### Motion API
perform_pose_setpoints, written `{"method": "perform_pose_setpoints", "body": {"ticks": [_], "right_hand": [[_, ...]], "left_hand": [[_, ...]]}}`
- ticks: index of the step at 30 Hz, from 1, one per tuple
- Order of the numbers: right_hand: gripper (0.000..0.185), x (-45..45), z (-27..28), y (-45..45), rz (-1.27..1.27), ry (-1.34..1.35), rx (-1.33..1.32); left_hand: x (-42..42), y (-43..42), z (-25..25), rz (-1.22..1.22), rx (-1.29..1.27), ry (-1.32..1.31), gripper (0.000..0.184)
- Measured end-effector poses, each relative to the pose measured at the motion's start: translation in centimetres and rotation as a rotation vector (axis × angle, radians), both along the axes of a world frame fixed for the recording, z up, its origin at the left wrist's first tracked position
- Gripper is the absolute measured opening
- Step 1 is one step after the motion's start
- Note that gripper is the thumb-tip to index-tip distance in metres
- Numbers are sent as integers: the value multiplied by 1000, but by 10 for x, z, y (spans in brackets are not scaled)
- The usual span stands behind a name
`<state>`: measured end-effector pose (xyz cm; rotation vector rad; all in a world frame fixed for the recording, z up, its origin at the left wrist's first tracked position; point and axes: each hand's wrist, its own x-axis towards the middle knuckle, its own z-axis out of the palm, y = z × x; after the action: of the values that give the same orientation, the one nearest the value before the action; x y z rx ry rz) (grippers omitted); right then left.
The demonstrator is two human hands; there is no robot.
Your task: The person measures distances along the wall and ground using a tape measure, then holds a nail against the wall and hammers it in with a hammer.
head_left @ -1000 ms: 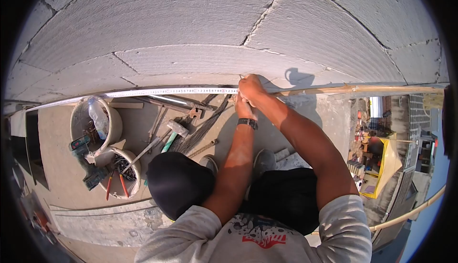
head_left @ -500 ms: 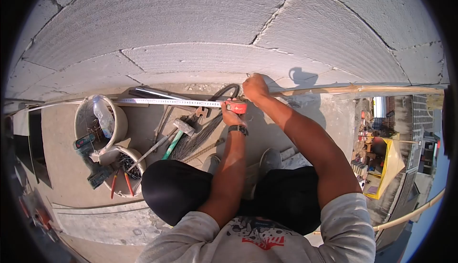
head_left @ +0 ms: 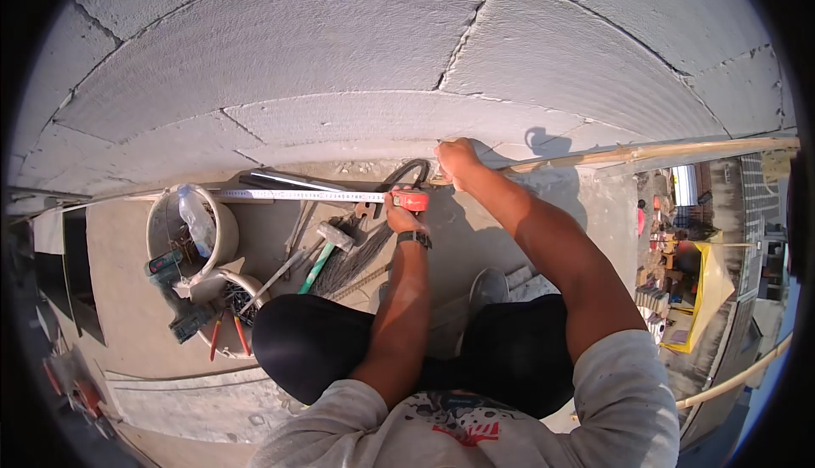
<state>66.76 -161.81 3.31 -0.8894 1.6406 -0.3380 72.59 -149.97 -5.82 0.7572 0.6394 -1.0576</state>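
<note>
My left hand [head_left: 399,215] is closed round a red tape measure [head_left: 410,200], just out from the foot of the wall. Its white blade [head_left: 310,195] runs out to the left, past the buckets. Up against the block wall [head_left: 340,120], my right hand [head_left: 458,162] is closed, with a small tip poking out by the fingers; what it grips is too small to make out. A bamboo pole [head_left: 628,156] stretches along the wall base to the right of that hand. Below the tape lies a hammer [head_left: 334,237] with a green handle, beside a bundle of dark wires [head_left: 348,264].
Two buckets stand on the left: one [head_left: 231,235] with a plastic bottle [head_left: 195,220], the other with nails and orange-handled pliers [head_left: 242,332]. A cordless drill [head_left: 177,298] rests against them. The floor edge drops off at right, toward a yellow canopy [head_left: 700,294] below.
My left hand has slid a little to the left with the tape measure, away from my right hand. The right hand stays near the wall. The whole view has shifted slightly.
</note>
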Motion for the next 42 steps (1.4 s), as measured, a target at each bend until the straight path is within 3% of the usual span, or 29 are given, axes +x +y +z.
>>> {"method": "perform_pose_setpoints", "body": {"ticks": [2,5,9,12,14,18,21,24,26,29,30,31,34,37,39,41,42], "right_hand": [[23,3,14,11,429,395,-451],[24,1,-3,13,519,573,-560],[26,5,24,23,532,570,-466],[28,6,22,28,628,558,-570],[28,7,-22,15,243,345,-426],[29,10,10,21,202,239,-291],[31,9,9,24,233,345,-431],[30,8,-7,20,481,548,-657],[30,13,-23,8,245,400,-309],[28,20,-4,21,113,474,-449],[25,11,-60,12,77,408,-613],[25,11,-59,8,77,416,-616],[28,15,-66,5,-7,352,-355],[25,31,-56,8,-109,356,-342],[19,49,-34,6,-561,43,-152],[16,15,-263,-31,-25,421,-765],[15,18,-256,-34,-297,192,-631]], "left_hand": [[1,-2,0,-43,62,-35,33],[1,-9,10,-36,53,-60,36],[1,-17,2,-4,-29,-36,38],[2,-20,10,-9,-60,-65,37],[3,-21,12,-6,-74,-59,37],[3,-26,13,12,-81,-27,37],[2,-29,13,9,-40,-20,38],[4,-31,8,39,-37,21,40],[7,-31,6,35,-50,31,40],[8,-42,16,69,-6,79,39],[8,-46,4,82,-58,72,40],[7,-49,-3,95,-108,65,40],[10,-55,9,73,-121,42,39],[15,-56,11,68,-156,57,38],[17,-54,8,68,-203,62,38],[20,-50,20,47,-153,64,37],[20,-48,22,42,-117,69,37]]}}
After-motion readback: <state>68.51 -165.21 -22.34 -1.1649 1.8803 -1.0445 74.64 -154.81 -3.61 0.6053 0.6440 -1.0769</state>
